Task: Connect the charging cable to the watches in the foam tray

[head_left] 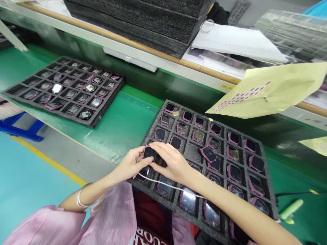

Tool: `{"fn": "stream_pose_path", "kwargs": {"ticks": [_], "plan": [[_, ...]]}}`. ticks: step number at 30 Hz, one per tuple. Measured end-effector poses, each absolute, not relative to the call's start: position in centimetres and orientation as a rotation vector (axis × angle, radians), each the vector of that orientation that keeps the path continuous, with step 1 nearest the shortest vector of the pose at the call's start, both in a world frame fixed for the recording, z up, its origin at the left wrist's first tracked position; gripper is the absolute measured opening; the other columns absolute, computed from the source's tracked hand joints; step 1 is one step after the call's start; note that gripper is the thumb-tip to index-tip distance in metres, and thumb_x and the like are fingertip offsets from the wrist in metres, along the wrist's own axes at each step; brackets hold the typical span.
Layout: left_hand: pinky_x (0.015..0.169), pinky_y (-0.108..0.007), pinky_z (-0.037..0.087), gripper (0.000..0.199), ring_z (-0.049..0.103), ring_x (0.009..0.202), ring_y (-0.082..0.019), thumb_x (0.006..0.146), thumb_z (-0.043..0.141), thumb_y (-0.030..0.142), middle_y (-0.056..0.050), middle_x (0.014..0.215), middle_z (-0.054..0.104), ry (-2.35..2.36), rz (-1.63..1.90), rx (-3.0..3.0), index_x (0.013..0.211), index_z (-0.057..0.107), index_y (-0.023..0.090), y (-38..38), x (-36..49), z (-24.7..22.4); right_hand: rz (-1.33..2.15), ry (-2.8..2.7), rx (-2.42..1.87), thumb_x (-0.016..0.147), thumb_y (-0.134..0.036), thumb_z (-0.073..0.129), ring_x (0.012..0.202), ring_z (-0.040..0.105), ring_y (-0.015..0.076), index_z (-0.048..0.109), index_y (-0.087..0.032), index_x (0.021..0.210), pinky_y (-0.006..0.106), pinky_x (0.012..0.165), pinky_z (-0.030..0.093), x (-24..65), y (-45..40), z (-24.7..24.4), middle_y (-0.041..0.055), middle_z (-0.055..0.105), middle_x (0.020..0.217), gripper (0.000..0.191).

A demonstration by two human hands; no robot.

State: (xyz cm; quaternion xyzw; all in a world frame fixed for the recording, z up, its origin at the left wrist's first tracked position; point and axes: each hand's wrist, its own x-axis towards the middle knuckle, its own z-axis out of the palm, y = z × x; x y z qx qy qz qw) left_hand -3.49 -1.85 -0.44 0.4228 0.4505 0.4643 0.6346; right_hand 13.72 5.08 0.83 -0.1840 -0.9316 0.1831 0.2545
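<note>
Between my two hands is a smartwatch (149,152) with a pink-purple case and a dark screen, held over the near left corner of a black foam tray (192,152). My left hand (134,162) grips it from the left, thumb across its lower edge. The fingers of my right hand (170,160) close on its top and right side. A white cable (167,184) runs from under my left hand to the right, passing beneath my right forearm. Similar watches fill many compartments of the tray; one watch (208,154) lies tilted over a divider.
A second foam tray (94,119) with watches, some lit, lies at the left on the green bench (122,126). Stacked black foam (143,23) stands on the shelf behind. Yellow paper (276,90) hangs over the right tray's far side. A light green tool (291,208) lies at right.
</note>
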Motion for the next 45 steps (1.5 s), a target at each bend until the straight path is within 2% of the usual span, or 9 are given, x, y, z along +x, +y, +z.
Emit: {"fn": "stream_pose_path", "kwargs": {"ticks": [3, 6, 11, 16, 24, 35, 45], "plan": [[0.074, -0.026, 0.048, 0.033, 0.061, 0.083, -0.018, 0.086, 0.062, 0.035, -0.006, 0.093, 0.066, 1.043, 1.075, 1.016, 0.11, 0.061, 0.013, -1.83, -3.52, -0.9, 0.555, -2.479, -0.515, 0.088, -0.025, 0.057, 0.108, 0.062, 0.0264, 0.049, -0.014, 0.127, 0.043, 0.091, 0.053, 13.74, 5.0, 0.43, 0.0157, 0.063, 0.118, 0.042], [0.083, -0.029, 0.046, 0.033, 0.059, 0.095, -0.022, 0.087, 0.061, 0.036, -0.009, 0.102, 0.066, 1.071, 1.072, 1.063, 0.109, 0.061, 0.012, -1.78, -3.59, -1.33, 0.615, -2.441, -0.524, 0.086, -0.024, 0.059, 0.109, 0.061, 0.026, 0.05, -0.014, 0.125, 0.042, 0.093, 0.053, 13.7, 5.05, 0.19, 0.0158, 0.062, 0.118, 0.042], [0.083, -0.029, 0.046, 0.035, 0.06, 0.095, -0.022, 0.087, 0.06, 0.036, -0.009, 0.104, 0.066, 1.074, 1.065, 1.067, 0.111, 0.06, 0.011, -1.82, -3.64, -1.42, 0.651, -2.426, -0.535, 0.086, -0.025, 0.059, 0.11, 0.061, 0.026, 0.051, -0.015, 0.125, 0.043, 0.094, 0.052, 13.69, 5.02, 0.12, 0.015, 0.062, 0.118, 0.042], [0.078, -0.029, 0.048, 0.037, 0.061, 0.093, -0.022, 0.087, 0.059, 0.037, -0.007, 0.096, 0.067, 1.078, 1.038, 1.06, 0.115, 0.059, 0.013, -1.91, -3.66, -1.12, 0.645, -2.436, -0.546, 0.087, -0.026, 0.059, 0.108, 0.062, 0.0258, 0.051, -0.015, 0.124, 0.043, 0.092, 0.052, 13.7, 4.93, 0.35, 0.015, 0.063, 0.117, 0.039], [0.09, -0.033, 0.045, 0.038, 0.059, 0.103, -0.024, 0.087, 0.06, 0.035, -0.01, 0.11, 0.066, 1.051, 1.053, 1.07, 0.117, 0.059, 0.013, -1.85, -3.74, -1.24, 0.644, -2.453, -0.549, 0.088, -0.029, 0.06, 0.106, 0.062, 0.0251, 0.051, -0.017, 0.125, 0.041, 0.09, 0.052, 13.76, 4.98, 0.35, 0.0137, 0.064, 0.115, 0.04], [0.082, -0.031, 0.048, 0.039, 0.059, 0.097, -0.023, 0.087, 0.06, 0.035, -0.009, 0.102, 0.066, 1.06, 1.021, 1.072, 0.119, 0.059, 0.013, -1.81, -3.79, -1.15, 0.636, -2.455, -0.525, 0.089, -0.032, 0.062, 0.103, 0.063, 0.0252, 0.051, -0.015, 0.124, 0.041, 0.088, 0.053, 13.85, 5.07, 0.2, 0.0138, 0.064, 0.113, 0.04], [0.082, -0.03, 0.047, 0.035, 0.058, 0.097, -0.023, 0.088, 0.059, 0.033, -0.008, 0.102, 0.066, 1.07, 1.006, 1.104, 0.116, 0.059, 0.013, -1.73, -3.78, -1.04, 0.645, -2.439, -0.526, 0.088, -0.031, 0.064, 0.102, 0.063, 0.025, 0.051, -0.015, 0.122, 0.04, 0.087, 0.052, 13.84, 5.04, -0.06, 0.0135, 0.065, 0.112, 0.04]]}}
